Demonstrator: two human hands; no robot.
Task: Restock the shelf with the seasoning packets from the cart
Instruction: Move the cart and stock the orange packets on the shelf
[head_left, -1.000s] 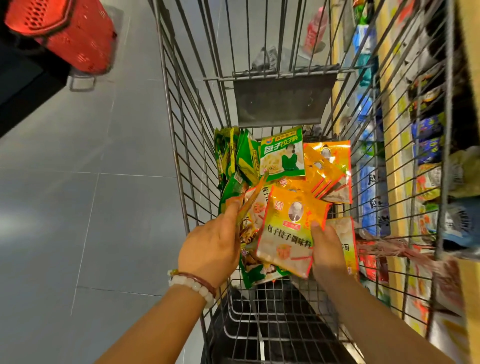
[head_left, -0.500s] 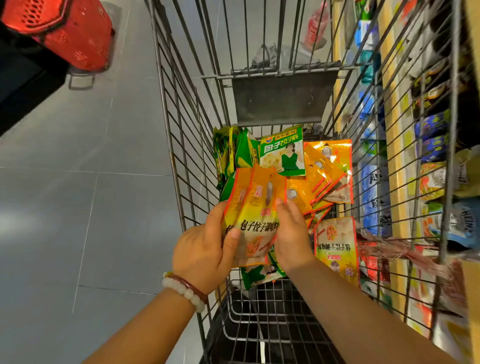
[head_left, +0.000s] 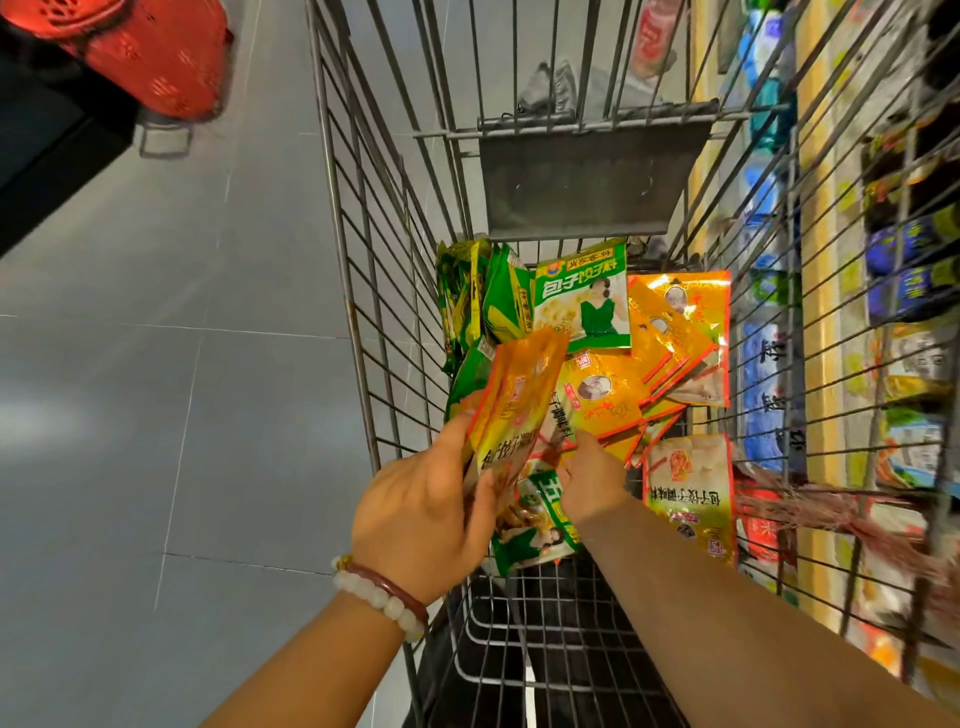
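Inside the wire cart (head_left: 363, 291) lie several seasoning packets. Green ones (head_left: 582, 296) sit at the far end and orange-yellow ones (head_left: 675, 332) to the right. My left hand (head_left: 421, 514) grips a small stack of orange packets (head_left: 514, 405), held upright over the cart's left side. My right hand (head_left: 592, 473) reaches down into the pile and touches an orange packet (head_left: 602, 400) with its fingertips; its fingers are hidden from this angle. Another orange packet (head_left: 685, 493) lies flat at the right. The shelf (head_left: 821, 291) runs along the cart's right side.
A red basket (head_left: 150, 57) stands on the grey tiled floor at the upper left, beside a dark counter (head_left: 36, 156). The shelf behind the cart's right wall holds blue bags (head_left: 763, 384) and dark jars (head_left: 909, 280). The cart's folded grey flap (head_left: 587, 171) hangs at its far end.
My right hand passed an orange packet into my left hand's stack, let go, and has dropped back down into the pile. My left hand now holds the stack alone.
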